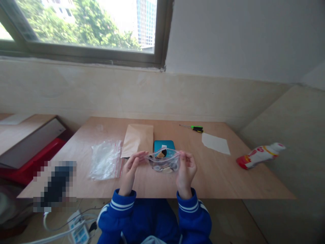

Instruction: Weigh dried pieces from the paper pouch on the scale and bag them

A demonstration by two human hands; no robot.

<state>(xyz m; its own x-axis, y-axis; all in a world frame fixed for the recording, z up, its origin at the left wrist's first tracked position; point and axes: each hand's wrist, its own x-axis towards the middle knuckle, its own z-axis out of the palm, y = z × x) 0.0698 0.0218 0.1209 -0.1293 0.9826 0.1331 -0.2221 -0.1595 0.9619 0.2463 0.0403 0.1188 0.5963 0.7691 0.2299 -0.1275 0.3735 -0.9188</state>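
Note:
Between my hands, above the table, is a small clear zip bag (162,165) with its mouth parted. Several small items show in it or through it, some round and greyish, some tan and dark; I cannot make out what they are. My left hand (131,171) pinches the left end of the bag's mouth. At the right end, the thumb and fingers of my right hand (186,169) are closed on the bag's edge. A teal box (170,145) sits just behind the bag, which partly hides it. Left of it lies a brown paper envelope (139,137).
A pile of clear zip bags (104,161) lies left on the table (218,179). Behind right are a green-and-black screwdriver (191,127) and white paper (215,144). A red-and-white bottle (261,156) stands far right. A pixelated dark object (57,184) is near the left edge.

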